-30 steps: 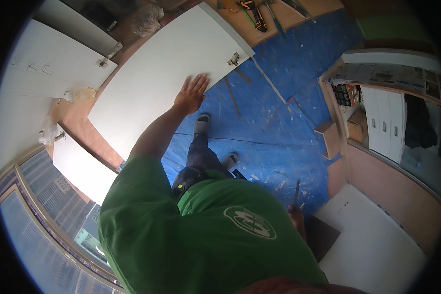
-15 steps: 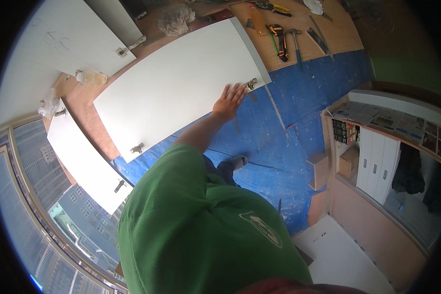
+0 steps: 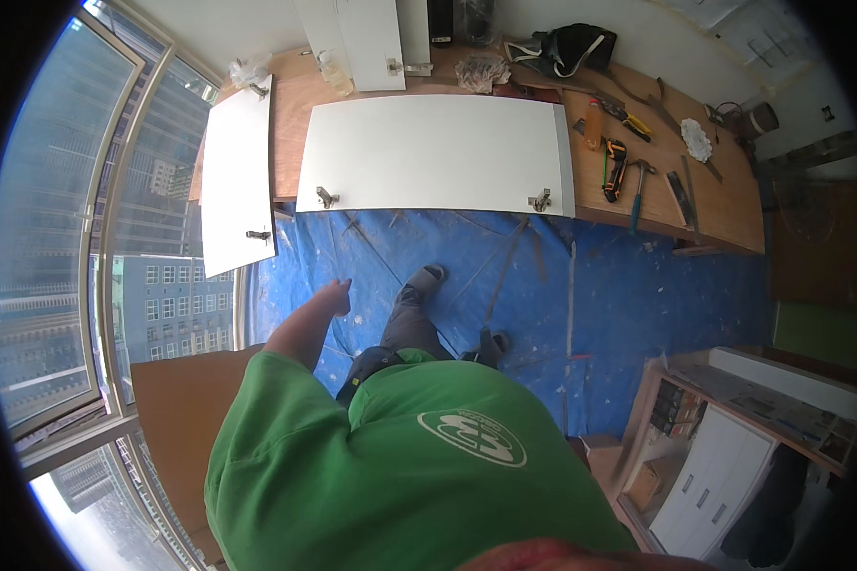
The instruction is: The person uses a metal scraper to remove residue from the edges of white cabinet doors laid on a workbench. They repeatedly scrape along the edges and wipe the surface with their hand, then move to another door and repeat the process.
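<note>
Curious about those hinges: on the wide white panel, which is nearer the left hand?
The left hinge, closer to the left hand; the other hinge sits at the right end, beside the grey strip.

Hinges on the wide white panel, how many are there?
2: a left hinge and a right hinge, each near a front corner of the panel. Its underside is hidden.

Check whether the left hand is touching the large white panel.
Apart: the head view shows blue floor sheeting between the left hand and the large white panel.
</note>
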The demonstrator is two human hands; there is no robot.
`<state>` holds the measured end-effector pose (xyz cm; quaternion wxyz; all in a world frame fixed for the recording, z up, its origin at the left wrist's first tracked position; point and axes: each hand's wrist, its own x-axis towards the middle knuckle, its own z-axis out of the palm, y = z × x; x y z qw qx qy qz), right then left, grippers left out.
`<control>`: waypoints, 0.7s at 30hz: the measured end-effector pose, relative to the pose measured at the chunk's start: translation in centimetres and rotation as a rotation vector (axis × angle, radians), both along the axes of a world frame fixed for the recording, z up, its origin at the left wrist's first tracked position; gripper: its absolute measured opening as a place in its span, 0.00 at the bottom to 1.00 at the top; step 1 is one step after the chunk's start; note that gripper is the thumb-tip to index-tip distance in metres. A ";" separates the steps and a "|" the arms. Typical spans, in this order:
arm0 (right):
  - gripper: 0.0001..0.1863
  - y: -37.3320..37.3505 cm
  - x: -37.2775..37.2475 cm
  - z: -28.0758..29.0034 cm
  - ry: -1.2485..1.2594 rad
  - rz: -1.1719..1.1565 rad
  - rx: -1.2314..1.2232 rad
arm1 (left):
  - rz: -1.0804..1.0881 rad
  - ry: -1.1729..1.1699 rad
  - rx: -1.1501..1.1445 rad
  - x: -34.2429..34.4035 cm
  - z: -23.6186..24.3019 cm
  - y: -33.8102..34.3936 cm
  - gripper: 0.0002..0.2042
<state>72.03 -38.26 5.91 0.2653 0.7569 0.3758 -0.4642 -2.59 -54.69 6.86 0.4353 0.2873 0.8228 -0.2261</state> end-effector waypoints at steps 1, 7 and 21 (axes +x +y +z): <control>0.08 3.2 -0.2 0.5 0.090 0.021 0.007 | 0.122 -0.025 -0.019 0.6 -0.1 -3.5 0.47; 0.09 18.2 -0.9 2.5 0.220 0.353 -0.011 | 0.341 -0.326 0.508 16.7 8.9 -5.8 0.40; 0.16 9.6 -15.9 6.4 0.241 0.541 0.069 | 0.388 -0.091 0.743 21.9 8.3 -29.2 0.21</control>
